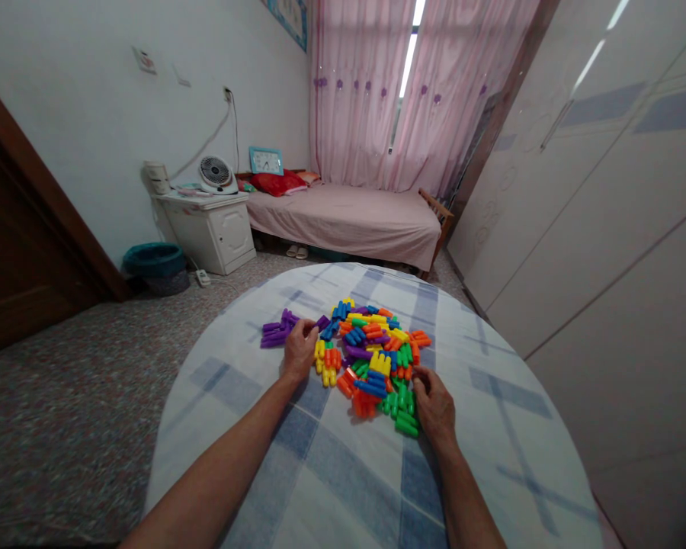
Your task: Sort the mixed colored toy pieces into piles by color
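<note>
A heap of bright plastic building blocks (371, 335), shaped like joined finger-like tubes, lies in the middle of the table. My left hand (301, 351) is at the heap's left side, its fingers closed at a purple block (322, 322). Just left of that hand lies a group of purple blocks (277, 329). Yellow and orange blocks (328, 362) sit close to its right. At the heap's right edge is my right hand (435, 404), fingers curled beside orange blocks; what is between the fingertips is hidden. Green blocks (403, 412) lie next to its thumb side.
The round table wears a blue-and-white checked cloth (229, 435). Beyond it stand a bed (348, 217), a white cabinet (229, 236) with a small fan (217, 174), and a teal bin (155, 263). A tall wardrobe (594, 191) runs along the right.
</note>
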A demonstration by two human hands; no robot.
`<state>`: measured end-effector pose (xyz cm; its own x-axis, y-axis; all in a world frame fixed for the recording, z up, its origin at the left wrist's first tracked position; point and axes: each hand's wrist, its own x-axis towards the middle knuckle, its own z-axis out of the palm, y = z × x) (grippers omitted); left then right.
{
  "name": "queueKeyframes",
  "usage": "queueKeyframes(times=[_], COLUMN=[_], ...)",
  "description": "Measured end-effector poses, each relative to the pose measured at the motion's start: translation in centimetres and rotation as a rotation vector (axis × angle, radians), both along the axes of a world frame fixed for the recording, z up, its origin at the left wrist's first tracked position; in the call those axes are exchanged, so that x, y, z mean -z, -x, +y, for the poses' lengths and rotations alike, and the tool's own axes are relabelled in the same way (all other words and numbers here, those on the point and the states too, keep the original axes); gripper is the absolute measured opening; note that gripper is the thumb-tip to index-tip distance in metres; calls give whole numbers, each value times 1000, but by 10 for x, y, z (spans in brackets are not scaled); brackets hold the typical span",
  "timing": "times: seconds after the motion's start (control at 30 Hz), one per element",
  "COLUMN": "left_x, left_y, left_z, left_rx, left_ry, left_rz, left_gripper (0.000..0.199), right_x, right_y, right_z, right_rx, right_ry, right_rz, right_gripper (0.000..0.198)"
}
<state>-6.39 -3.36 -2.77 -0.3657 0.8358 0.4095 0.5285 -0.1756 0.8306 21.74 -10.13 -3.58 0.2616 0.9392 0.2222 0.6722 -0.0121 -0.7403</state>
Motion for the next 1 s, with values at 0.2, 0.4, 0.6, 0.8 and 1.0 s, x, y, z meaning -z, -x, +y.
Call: queueKeyframes(times=[0.2, 0.4, 0.6, 0.8, 1.0], left_x=[-15, -8, 6, -8, -2], left_y=[54, 83, 79, 61, 11], left_z=[-6, -11, -14, -18, -23], left_rx=[-270, -339, -256, -182, 130], left_ry=[-84, -50, -11, -263, -154], left_rz=[223, 578, 594, 473, 229], left_gripper=[19, 18, 22, 22, 25], right_x=[3, 5, 5, 4, 3], right_y=[-1, -2, -1, -1, 0], right_z=[2, 3, 2, 2, 0], right_rx=[-1, -2, -9, -7, -8], right_ry=[0, -7, -9, -22, -35], right_rz=[-9, -15, 7, -5, 5], right_gripper=[41, 41, 40, 39, 40])
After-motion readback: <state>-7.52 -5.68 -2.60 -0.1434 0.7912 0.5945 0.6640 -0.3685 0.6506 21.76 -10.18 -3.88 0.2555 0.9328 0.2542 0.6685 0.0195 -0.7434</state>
